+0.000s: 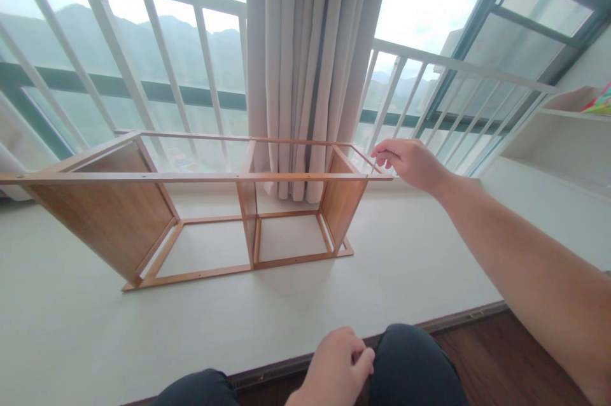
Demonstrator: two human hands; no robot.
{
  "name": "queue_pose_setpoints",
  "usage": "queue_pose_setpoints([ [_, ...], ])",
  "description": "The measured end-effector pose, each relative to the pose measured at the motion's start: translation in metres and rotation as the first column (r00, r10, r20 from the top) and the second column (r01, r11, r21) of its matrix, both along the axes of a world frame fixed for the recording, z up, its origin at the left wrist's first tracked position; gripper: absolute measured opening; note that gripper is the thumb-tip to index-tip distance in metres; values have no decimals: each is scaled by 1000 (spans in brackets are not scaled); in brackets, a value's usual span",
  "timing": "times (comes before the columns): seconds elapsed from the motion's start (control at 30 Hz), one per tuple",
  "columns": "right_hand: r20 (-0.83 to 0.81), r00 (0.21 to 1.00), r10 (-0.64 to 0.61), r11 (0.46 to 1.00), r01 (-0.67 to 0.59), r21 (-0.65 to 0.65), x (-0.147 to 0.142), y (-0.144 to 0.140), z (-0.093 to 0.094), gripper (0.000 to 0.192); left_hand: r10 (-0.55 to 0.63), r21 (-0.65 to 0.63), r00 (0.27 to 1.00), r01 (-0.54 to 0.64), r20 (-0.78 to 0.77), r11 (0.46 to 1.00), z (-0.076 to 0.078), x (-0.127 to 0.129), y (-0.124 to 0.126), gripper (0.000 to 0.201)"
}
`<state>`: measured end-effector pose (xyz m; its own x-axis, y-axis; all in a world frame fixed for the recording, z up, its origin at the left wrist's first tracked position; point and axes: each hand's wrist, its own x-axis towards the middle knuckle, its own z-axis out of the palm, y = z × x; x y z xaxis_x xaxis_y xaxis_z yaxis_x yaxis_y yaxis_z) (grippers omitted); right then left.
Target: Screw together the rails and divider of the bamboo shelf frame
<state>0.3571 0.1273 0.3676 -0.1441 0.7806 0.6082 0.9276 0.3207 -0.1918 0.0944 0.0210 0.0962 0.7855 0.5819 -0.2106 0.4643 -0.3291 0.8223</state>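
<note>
A wooden shelf frame (191, 177) with thin bamboo-coloured bars and three upright panels stands on a white window ledge (405, 266). My right hand (410, 161) reaches out to its right end, fingers curled at the tip of the top front bar. Whether they pinch the bar or only touch it is hard to tell. My left hand (337, 368) rests low between my knees, fingers loosely closed, holding nothing that I can see.
White railing bars (157, 43) and a grey curtain (310, 62) stand behind the frame. A white shelf unit (558, 139) is at the right. Dark wood floor (496, 361) lies below the ledge's edge. My dark trouser knees (415, 361) are at the bottom.
</note>
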Motion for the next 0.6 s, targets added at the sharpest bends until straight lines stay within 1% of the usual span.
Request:
queue_pose_setpoints([
  [0.13, 41, 999, 20, 999, -22, 49, -1, 3, -2, 21, 2, 2, 1000, -2, -5, 1000, -2, 1, 0, 37],
  [0.27, 60, 997, 46, 998, -48, 38, -1, 5, -4, 21, 1, -9, 1000, -1, -11, 1000, 0, 0, 0, 35],
  [0.43, 60, 998, 37, 999, -39, 38, -2, 4, -6, 20, 8, -14, 1000, -8, -21, 1000, 2, 0, -1, 34],
  [0.6, 72, 997, 38, 999, -40, 30, -2, 3, -5, 22, 9, -9, 1000, -9, -8, 1000, 0, 1, -1, 35],
])
